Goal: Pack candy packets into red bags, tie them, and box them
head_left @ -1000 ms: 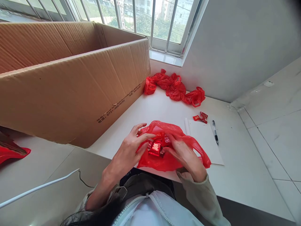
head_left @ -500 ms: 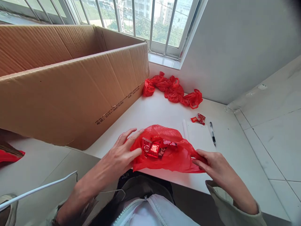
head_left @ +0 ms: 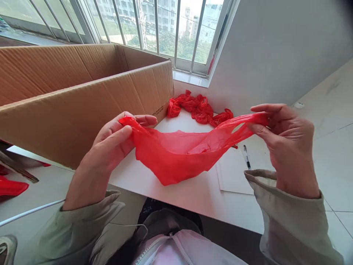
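Now both hands hold one red bag (head_left: 176, 156) above the worktop (head_left: 193, 191). Left hand (head_left: 110, 147) fingers pinch one handle. Right hand (head_left: 286, 143) fingers pinch the other.

Bright daylight from the window (head_left: 165, 33) ahead, soft shadows, sharp focus, wide-angle bending at the edges

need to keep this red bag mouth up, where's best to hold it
By its two handle loops, one at each top corner, coming in from the sides, as the left hand and right hand pinch them now. The red bag is limp film; its belly sags between the loops over the table, so a lower grip would probably crumple it.
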The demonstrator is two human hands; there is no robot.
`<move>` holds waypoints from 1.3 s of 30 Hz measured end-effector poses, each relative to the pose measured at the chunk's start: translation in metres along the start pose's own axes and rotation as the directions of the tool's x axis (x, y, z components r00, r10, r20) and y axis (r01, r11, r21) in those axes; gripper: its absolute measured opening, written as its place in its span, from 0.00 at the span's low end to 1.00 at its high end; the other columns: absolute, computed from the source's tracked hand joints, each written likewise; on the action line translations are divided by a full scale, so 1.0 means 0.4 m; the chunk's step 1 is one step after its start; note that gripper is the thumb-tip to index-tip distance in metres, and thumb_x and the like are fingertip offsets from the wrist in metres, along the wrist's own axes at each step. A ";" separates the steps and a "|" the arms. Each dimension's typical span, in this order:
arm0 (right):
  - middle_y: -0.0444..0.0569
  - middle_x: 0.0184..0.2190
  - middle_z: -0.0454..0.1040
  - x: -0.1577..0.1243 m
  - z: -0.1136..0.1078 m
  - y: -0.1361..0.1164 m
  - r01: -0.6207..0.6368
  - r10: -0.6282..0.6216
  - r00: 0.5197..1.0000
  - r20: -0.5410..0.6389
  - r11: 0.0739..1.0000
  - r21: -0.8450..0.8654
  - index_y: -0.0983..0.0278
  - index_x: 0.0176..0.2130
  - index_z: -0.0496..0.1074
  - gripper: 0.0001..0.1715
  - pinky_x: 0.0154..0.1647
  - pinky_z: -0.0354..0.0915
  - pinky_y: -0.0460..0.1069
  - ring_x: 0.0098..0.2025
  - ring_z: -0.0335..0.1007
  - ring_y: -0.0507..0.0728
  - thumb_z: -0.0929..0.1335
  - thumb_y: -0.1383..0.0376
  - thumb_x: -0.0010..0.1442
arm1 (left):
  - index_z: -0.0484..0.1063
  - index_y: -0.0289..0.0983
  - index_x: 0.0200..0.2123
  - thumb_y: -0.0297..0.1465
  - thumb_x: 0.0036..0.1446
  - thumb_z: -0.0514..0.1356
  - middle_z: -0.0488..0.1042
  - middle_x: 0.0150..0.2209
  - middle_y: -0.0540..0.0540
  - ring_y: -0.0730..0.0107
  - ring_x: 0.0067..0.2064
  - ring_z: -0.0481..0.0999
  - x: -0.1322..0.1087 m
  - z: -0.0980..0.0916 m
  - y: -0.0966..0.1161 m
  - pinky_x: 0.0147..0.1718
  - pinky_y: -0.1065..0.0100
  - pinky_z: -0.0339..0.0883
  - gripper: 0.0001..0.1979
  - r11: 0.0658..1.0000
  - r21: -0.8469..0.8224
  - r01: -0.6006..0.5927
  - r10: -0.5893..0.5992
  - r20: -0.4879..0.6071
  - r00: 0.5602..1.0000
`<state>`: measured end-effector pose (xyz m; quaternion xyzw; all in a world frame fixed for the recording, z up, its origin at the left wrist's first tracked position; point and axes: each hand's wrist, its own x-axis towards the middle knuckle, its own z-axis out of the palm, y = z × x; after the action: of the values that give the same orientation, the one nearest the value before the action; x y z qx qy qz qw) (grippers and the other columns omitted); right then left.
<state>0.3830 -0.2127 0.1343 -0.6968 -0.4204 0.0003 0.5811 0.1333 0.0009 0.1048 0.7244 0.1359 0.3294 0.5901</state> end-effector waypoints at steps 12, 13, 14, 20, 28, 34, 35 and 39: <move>0.46 0.34 0.79 -0.096 -0.058 0.035 0.284 -0.086 0.951 0.296 0.621 -0.731 0.55 0.50 0.71 0.18 0.30 0.65 0.51 0.28 0.73 0.56 0.65 0.51 0.63 | 0.49 0.47 0.65 0.54 0.45 0.66 0.52 0.67 0.38 0.49 0.61 0.64 -0.052 -0.033 -0.054 0.57 0.52 0.65 0.49 0.938 0.331 -0.102 0.003 0.285 0.958; 0.46 0.33 0.78 -0.101 -0.068 0.029 0.300 -0.104 0.949 0.299 0.594 -0.746 0.55 0.49 0.71 0.20 0.29 0.64 0.51 0.26 0.72 0.56 0.64 0.49 0.63 | 0.44 0.47 0.67 0.58 0.43 0.65 0.50 0.67 0.37 0.48 0.63 0.61 -0.061 -0.034 -0.063 0.60 0.50 0.61 0.54 0.941 0.325 -0.094 0.008 0.256 0.967; 0.46 0.31 0.78 -0.106 -0.075 0.022 0.320 -0.117 0.943 0.310 0.572 -0.756 0.54 0.48 0.71 0.21 0.28 0.63 0.51 0.25 0.71 0.56 0.62 0.47 0.64 | 0.42 0.47 0.67 0.60 0.41 0.64 0.48 0.68 0.37 0.47 0.65 0.56 -0.068 -0.031 -0.071 0.62 0.48 0.58 0.56 0.940 0.330 -0.089 0.011 0.231 0.973; 0.42 0.24 0.75 -0.127 -0.060 -0.020 0.384 -0.207 0.923 0.323 0.507 -0.772 0.57 0.43 0.73 0.19 0.21 0.59 0.48 0.20 0.68 0.52 0.61 0.49 0.65 | 0.46 0.44 0.67 0.59 0.42 0.65 0.46 0.68 0.37 0.41 0.68 0.46 -0.086 0.025 -0.088 0.63 0.43 0.50 0.55 0.911 0.365 -0.190 0.056 0.348 0.936; 0.43 0.37 0.78 -0.125 -0.025 -0.039 0.434 -0.268 0.889 0.371 0.752 -0.496 0.59 0.41 0.74 0.07 0.28 0.68 0.44 0.28 0.74 0.50 0.66 0.62 0.64 | 0.72 0.41 0.45 0.36 0.66 0.53 0.61 0.63 0.43 0.53 0.68 0.46 -0.091 0.121 -0.080 0.65 0.50 0.45 0.11 0.960 0.214 -0.179 0.084 0.391 0.917; 0.44 0.38 0.75 -0.117 0.002 -0.054 0.549 -0.375 0.815 0.443 0.744 -0.381 0.61 0.39 0.74 0.08 0.34 0.67 0.42 0.36 0.74 0.49 0.66 0.71 0.64 | 0.60 0.39 0.31 0.39 0.67 0.47 0.65 0.20 0.53 0.71 0.24 0.66 -0.032 0.200 -0.075 0.32 0.67 0.66 0.14 0.927 -0.240 0.288 -0.283 0.058 0.957; 0.45 0.39 0.75 -0.114 0.013 -0.056 0.547 -0.385 0.816 0.431 0.755 -0.362 0.61 0.39 0.74 0.07 0.35 0.67 0.42 0.37 0.73 0.49 0.66 0.71 0.63 | 0.58 0.39 0.30 0.38 0.65 0.49 0.60 0.19 0.56 0.75 0.21 0.60 -0.023 0.206 -0.071 0.27 0.70 0.62 0.12 0.941 -0.158 0.299 -0.297 0.035 0.954; 0.44 0.37 0.73 -0.094 0.070 -0.065 0.534 -0.393 0.782 0.485 0.823 -0.195 0.62 0.38 0.73 0.07 0.35 0.66 0.43 0.34 0.71 0.47 0.66 0.72 0.63 | 0.57 0.39 0.46 0.34 0.58 0.58 0.62 0.25 0.55 0.72 0.25 0.63 -0.012 0.209 -0.040 0.23 0.72 0.55 0.15 0.938 0.290 0.188 -0.273 0.289 0.917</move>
<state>0.3298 -0.2128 0.1281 -0.6377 -0.6906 -0.0620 0.3354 0.1861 -0.0617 0.0807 0.8176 0.1633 0.1126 0.5406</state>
